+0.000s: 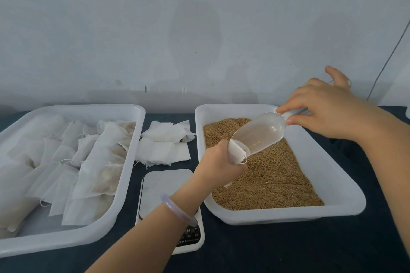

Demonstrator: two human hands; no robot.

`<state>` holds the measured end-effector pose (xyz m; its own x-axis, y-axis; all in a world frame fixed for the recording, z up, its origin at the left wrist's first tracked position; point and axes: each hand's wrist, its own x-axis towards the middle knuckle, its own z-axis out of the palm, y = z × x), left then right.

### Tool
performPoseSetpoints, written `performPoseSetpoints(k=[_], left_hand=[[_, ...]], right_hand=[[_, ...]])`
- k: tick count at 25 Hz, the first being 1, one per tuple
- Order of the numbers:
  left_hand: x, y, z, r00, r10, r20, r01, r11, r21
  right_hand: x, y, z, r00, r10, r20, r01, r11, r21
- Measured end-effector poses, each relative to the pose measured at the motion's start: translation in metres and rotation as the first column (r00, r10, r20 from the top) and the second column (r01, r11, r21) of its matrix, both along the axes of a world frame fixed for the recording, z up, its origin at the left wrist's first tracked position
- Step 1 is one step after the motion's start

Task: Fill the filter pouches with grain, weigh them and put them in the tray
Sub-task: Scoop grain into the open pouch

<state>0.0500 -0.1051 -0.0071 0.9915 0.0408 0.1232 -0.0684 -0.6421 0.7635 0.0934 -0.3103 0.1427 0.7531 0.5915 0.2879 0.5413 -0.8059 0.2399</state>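
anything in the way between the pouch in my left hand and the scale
Nothing visible. The scale shows a bare plate, just left of the grain tray. The pouch, held by the left hand at the mouth of the scoop, only has to clear that tray's left wall.

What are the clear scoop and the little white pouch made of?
The clear scoop looks like glossy transparent plastic: grain shows through and it glints. The little white drawstring pouch seems thin, matte filter paper or nonwoven fabric, crumpling softly; which, I cannot tell.
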Motion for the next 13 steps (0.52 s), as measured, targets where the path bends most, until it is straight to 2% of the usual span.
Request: performPoseSetpoints(k=[4,8,9,11,13], left_hand=[[-0.004,-0.001,0.001,0.998,0.054,0.031,-0.052,0.998,-0.047],[-0.008,0.002,0.001,0.995,0.096,0.038,-0.09,0.987,-0.132],[-0.01,0.003,0.001,0.993,0.105,0.05,-0.096,0.983,-0.16],[-0.013,0.003,0.0,0.989,0.129,0.074,-0.108,0.964,-0.242],[-0.015,0.004,-0.001,0.987,0.144,0.075,-0.113,0.941,-0.321]], right_hand=[[0.002,-0.004,-0.001,1.0,0.006,-0.014,-0.006,0.999,0.054],[0.016,-0.025,-0.011,0.972,-0.032,-0.232,0.093,0.962,0.256],[0.02,-0.029,-0.02,0.965,-0.093,-0.247,0.152,0.96,0.235],[0.029,-0.029,-0.045,0.943,-0.254,-0.217,0.277,0.957,0.085],[0.036,-0.021,-0.078,0.925,-0.323,-0.199,0.324,0.946,-0.029]])
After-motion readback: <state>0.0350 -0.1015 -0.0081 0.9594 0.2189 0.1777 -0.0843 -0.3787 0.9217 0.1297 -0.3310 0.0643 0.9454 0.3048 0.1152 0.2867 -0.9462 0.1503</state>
